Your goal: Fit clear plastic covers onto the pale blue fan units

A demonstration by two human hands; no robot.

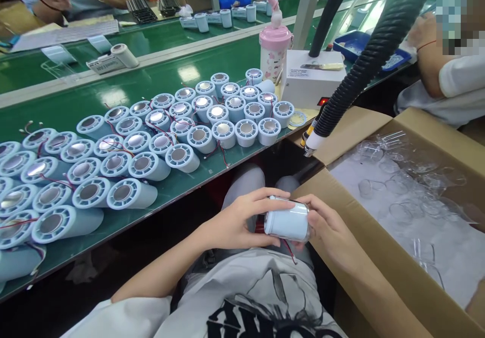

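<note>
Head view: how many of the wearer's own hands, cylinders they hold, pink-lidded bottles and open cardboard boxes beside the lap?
Left hand and right hand: 2
Held blue cylinder: 1
Pink-lidded bottle: 1
Open cardboard box: 1
Total: 5

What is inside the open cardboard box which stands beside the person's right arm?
Inside the cardboard box, several clear, see-through parts lie scattered on a white layer. That layer covers whatever is under it, so this cannot be seen.
</note>
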